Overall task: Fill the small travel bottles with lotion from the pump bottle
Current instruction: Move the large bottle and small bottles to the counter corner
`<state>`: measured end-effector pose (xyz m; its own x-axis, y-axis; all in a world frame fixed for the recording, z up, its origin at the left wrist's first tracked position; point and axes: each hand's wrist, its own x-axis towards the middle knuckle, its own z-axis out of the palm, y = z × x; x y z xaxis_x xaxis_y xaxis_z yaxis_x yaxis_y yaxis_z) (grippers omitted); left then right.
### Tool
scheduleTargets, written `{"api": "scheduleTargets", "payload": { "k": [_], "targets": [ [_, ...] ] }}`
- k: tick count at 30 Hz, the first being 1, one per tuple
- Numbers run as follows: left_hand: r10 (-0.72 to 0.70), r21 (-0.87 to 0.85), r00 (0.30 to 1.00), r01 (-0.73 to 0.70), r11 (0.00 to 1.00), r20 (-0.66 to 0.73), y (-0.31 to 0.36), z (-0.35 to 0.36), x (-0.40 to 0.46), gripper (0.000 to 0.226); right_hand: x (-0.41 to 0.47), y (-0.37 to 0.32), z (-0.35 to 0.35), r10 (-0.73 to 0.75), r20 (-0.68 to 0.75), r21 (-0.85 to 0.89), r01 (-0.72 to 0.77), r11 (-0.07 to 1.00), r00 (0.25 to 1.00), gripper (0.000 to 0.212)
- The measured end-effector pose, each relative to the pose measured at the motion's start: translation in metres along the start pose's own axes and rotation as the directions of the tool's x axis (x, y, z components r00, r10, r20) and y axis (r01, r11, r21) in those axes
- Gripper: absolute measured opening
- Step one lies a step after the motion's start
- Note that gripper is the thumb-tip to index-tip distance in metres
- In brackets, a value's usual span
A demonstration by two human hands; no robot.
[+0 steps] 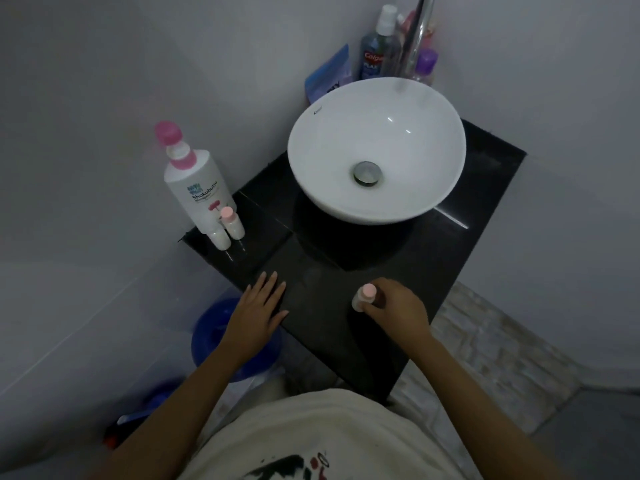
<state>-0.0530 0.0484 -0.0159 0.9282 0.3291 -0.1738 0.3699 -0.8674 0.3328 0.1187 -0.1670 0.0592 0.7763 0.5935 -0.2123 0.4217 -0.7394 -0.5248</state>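
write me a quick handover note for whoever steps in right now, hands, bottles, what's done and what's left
Left hand: flat on the black counter, empty.
Right hand: gripping a capped travel bottle standing near the front edge.
Pump bottle: far left corner, two more small bottles in front of it, at least one capped.
Done: cannot tell whether any are filled.
Left: uncap, pump lotion in, recap.

The surface [398,289] is glossy black, and the round basin [377,150] on it is plain white with a silver-grey drain [367,172]. The pump bottle [197,192] is white with a pink pump head, dark lettering and a small pink flower mark, while the small travel bottles [232,223] are milky white, two showing pale pink caps. Behind the basin stand a blue mouthwash bottle [372,57] with a red label and a purple-capped bottle [426,64]; a blue bucket [221,327] sits below, and the person's shirt [311,441] is cream with a black-and-red print.
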Motion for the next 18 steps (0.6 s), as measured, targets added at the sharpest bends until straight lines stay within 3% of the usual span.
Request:
{"api": "scheduleTargets", "payload": {
  "k": [8, 13, 18],
  "targets": [
    [0.013, 0.032, 0.999, -0.012, 0.999, -0.037, 0.001, 0.002, -0.001, 0.057, 0.051, -0.067, -0.019, -0.209, 0.073, 0.138, 0.198, 0.970, 0.975, 0.025],
    [0.000, 0.052, 0.999, 0.003, 0.999, -0.050, 0.001, 0.005, -0.001, 0.056, 0.103, -0.126, -0.003, -0.415, 0.163, 0.098, 0.404, 0.910, 0.895, 0.026],
    [-0.017, 0.070, 0.999, 0.020, 0.997, -0.047, 0.000, 0.012, 0.000, 0.057, 0.150, -0.167, 0.023, -0.444, 0.282, 0.041, 0.451, 0.891, 0.851, 0.024]
  ]
}}
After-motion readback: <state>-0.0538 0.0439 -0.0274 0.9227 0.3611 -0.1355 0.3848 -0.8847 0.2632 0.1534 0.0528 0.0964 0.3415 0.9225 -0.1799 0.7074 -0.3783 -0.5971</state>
